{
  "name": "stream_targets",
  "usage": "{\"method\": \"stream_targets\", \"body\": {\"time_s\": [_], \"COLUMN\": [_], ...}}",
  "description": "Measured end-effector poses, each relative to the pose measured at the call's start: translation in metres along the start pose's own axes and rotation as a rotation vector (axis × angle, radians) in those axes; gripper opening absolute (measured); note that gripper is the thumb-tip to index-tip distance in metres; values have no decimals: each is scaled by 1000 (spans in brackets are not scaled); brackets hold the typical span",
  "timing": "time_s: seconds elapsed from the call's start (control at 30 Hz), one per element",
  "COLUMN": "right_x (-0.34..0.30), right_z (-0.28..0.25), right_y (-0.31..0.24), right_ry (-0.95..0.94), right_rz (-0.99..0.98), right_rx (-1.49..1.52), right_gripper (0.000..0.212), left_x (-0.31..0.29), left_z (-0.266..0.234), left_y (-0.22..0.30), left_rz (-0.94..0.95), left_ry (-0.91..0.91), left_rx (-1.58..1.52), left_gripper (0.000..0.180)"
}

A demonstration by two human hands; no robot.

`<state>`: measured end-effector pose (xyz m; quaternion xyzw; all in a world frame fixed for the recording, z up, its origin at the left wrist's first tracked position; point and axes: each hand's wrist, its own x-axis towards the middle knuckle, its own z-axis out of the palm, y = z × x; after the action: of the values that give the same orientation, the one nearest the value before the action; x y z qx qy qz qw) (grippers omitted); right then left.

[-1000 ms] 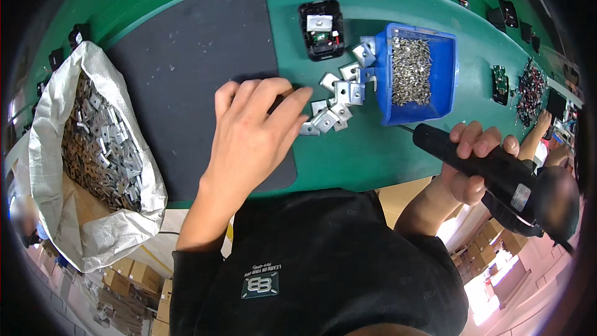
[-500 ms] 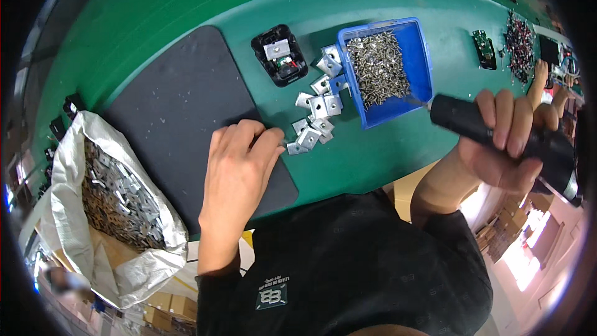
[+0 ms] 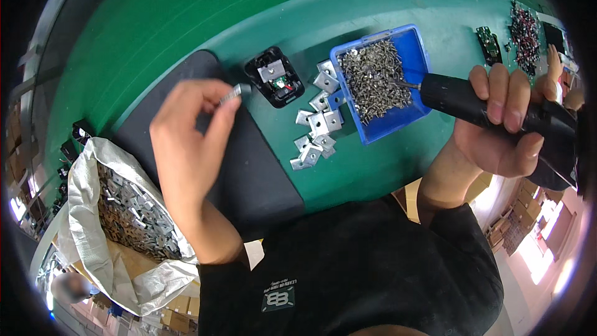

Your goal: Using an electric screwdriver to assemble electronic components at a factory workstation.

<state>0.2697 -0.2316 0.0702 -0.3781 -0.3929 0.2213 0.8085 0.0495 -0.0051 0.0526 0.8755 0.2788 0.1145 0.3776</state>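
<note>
My left hand (image 3: 189, 140) pinches a small bent metal plate (image 3: 234, 94) between thumb and fingertips, above the black mat (image 3: 264, 180). Just right of that plate lies an open black plastic housing (image 3: 289, 98) with another metal plate (image 3: 271, 72) and a small green circuit board (image 3: 280, 81) inside. In my right hand (image 3: 497, 130) is a black electric screwdriver (image 3: 453, 95), fingers wrapped round its body. Its bit reaches over the screws (image 3: 372, 78) in the blue bin (image 3: 421, 56); whether it touches them I cannot tell. Loose metal plates (image 3: 319, 123) lie in a heap left of the bin.
A white woven sack (image 3: 84, 211) full of metal plates stands at the left by the table. On the green table (image 3: 373, 168), a circuit board (image 3: 489, 45) and a pile of small red-and-black parts (image 3: 524, 37) lie far right. Another person's hand (image 3: 552, 71) shows at the right edge.
My left hand has moved from beside the plate heap up and left over the mat, now with a metal plate in its fingers. The screwdriver bit has shifted slightly left over the screws.
</note>
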Motion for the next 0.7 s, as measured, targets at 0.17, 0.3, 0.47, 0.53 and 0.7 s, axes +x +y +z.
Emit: {"method": "stream_targets", "body": {"time_s": [0.17,0.3,0.47,0.53,0.7], "right_x": [3,-1,1,4,8], "right_z": [1,4,6,7,-3], "right_y": [-4,-1,0,2,6], "right_ry": [-55,3,55,141,29], "right_rz": [20,33,26,63,113], "right_rx": [53,-36,-88,21,9], "right_gripper": [57,58,54,50,54], "left_x": [65,104,134,146,162], "left_z": [-2,-6,-7,-10,1], "left_y": [-10,-31,-38,-41,-60], "left_rz": [-74,-18,35,183,301], "left_ry": [109,199,288,259,233], "left_rx": [-224,-212,-17,316,282], "left_gripper": [13,16,18,22,24]}}
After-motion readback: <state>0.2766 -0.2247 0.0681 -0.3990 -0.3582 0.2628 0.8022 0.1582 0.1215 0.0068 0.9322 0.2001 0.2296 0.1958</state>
